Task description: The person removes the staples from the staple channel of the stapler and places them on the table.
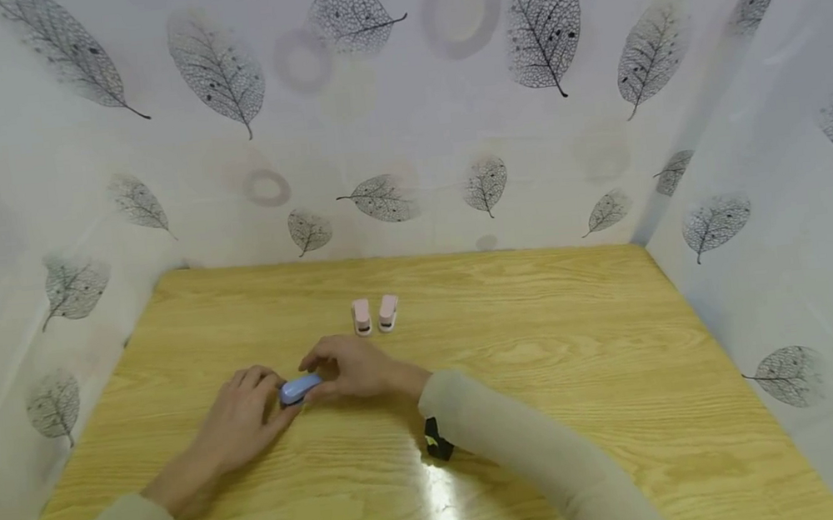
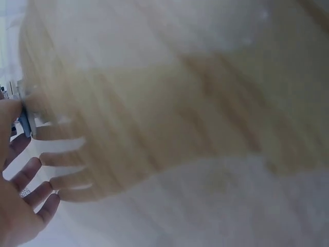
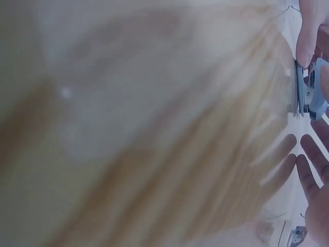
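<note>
A small light-blue stapler (image 1: 299, 388) lies low over the wooden table, left of the middle, between both hands. My left hand (image 1: 239, 419) pinches its left end between thumb and index finger, while the other fingers spread toward the tabletop. From the other side, my right hand (image 1: 359, 366) holds the right end with thumb and fingers curled at it. The right wrist view shows the metal inside of the stapler (image 3: 310, 92) at the image edge; in the left wrist view only a sliver of it appears beside the thumb.
Two small pink staplers (image 1: 361, 314) stand side by side just beyond the right hand. The wood-grain table (image 1: 547, 365) meets leaf-patterned cloth walls (image 1: 426, 125) at the back and both sides. Light glares off the tabletop near the front.
</note>
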Motion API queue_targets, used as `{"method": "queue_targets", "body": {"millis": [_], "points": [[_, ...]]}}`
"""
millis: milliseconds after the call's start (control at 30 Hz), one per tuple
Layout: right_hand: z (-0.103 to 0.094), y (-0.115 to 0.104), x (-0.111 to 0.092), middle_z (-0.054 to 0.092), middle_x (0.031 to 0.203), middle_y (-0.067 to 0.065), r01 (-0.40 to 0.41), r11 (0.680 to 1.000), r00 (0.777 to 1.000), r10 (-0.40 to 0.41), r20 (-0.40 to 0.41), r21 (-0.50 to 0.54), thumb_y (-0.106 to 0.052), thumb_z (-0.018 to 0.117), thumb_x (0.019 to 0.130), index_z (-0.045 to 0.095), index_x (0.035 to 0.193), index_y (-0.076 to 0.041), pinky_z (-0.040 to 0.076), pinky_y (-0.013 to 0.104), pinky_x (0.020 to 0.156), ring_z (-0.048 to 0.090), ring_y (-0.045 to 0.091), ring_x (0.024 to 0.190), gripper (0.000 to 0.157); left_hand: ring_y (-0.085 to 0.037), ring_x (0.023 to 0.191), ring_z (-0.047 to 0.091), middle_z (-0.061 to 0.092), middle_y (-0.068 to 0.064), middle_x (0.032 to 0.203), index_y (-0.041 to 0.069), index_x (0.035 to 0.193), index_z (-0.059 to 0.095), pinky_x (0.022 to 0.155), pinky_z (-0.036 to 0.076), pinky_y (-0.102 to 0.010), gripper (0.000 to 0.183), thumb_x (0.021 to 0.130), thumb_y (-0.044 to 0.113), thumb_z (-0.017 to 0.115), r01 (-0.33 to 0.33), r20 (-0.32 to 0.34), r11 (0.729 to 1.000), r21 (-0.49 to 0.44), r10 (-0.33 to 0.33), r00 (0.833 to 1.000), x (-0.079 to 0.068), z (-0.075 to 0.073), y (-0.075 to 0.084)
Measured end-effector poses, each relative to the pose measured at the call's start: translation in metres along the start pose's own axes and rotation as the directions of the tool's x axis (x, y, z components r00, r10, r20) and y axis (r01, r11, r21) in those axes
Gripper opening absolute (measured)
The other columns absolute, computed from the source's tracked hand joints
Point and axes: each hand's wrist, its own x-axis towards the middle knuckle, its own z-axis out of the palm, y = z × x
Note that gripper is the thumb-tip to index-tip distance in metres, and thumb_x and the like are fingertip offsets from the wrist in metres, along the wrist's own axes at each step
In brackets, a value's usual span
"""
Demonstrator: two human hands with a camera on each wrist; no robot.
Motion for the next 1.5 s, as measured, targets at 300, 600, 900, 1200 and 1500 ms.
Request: {"method": "queue_targets", "body": {"millis": [300, 600, 900, 1200, 1500], "points": [[0.008, -0.007, 0.010, 0.073, 0.115, -0.002, 0.040, 0.998, 0.998, -0.042, 0.040, 0.038, -0.036, 0.085, 0.090, 0.074, 0.127, -0.014, 0.044, 0.008, 0.082, 0.057, 0.000, 0.094, 0.044, -0.043, 0.112, 0.063, 0.068, -0.016, 0.117, 0.007, 0.111, 0.072, 0.090, 0.052, -0.063, 0.036, 0.088, 0.032, 0.084, 0.055, -0.016, 0.998, -0.009, -0.056, 0.998, -0.004, 0.003, 0.001], [0.009, -0.010, 0.014, 0.073, 0.117, 0.001, 0.045, 0.997, 0.997, -0.048, 0.055, 0.060, -0.028, 0.083, 0.093, 0.075, 0.124, -0.014, 0.042, 0.007, 0.082, 0.058, 0.001, 0.095, 0.036, -0.043, 0.114, 0.062, 0.067, -0.016, 0.118, 0.008, 0.112, 0.072, 0.090, 0.051, -0.063, 0.036, 0.089, 0.032, 0.083, 0.076, -0.006, 0.997, -0.013, -0.076, 0.997, -0.004, 0.001, 0.002], [0.002, -0.012, 0.013, 0.074, 0.123, 0.003, -0.021, 0.986, 0.996, 0.005, 0.092, 0.168, -0.023, 0.082, 0.094, 0.072, 0.126, -0.011, 0.049, 0.009, 0.091, 0.063, 0.002, 0.106, 0.036, -0.043, 0.113, 0.063, 0.067, -0.018, 0.118, 0.005, 0.114, 0.071, 0.090, 0.052, -0.062, 0.039, 0.087, 0.030, 0.085, 0.077, -0.032, 0.997, -0.017, -0.077, 0.997, -0.005, 0.002, 0.003], [-0.005, -0.007, 0.010, 0.076, 0.122, 0.002, -0.067, 0.976, 0.995, 0.050, 0.088, 0.205, -0.024, 0.082, 0.093, 0.071, 0.123, -0.010, 0.052, 0.012, 0.096, 0.067, 0.002, 0.109, 0.035, -0.043, 0.115, 0.063, 0.067, -0.018, 0.120, 0.008, 0.108, 0.071, 0.090, 0.052, -0.062, 0.033, 0.088, 0.031, 0.085, 0.079, -0.020, 0.997, -0.018, -0.080, 0.997, -0.003, 0.003, 0.003], [-0.015, 0.002, 0.003, 0.078, 0.118, -0.001, -0.096, 0.983, 0.995, 0.092, 0.036, 0.154, -0.024, 0.085, 0.091, 0.071, 0.121, -0.012, 0.052, 0.017, 0.099, 0.069, 0.006, 0.109, 0.036, -0.042, 0.114, 0.063, 0.067, -0.015, 0.117, 0.013, 0.103, 0.071, 0.089, 0.052, -0.060, 0.026, 0.088, 0.030, 0.084, 0.088, -0.004, 0.995, -0.039, -0.088, 0.996, -0.001, 0.003, 0.004]]}}
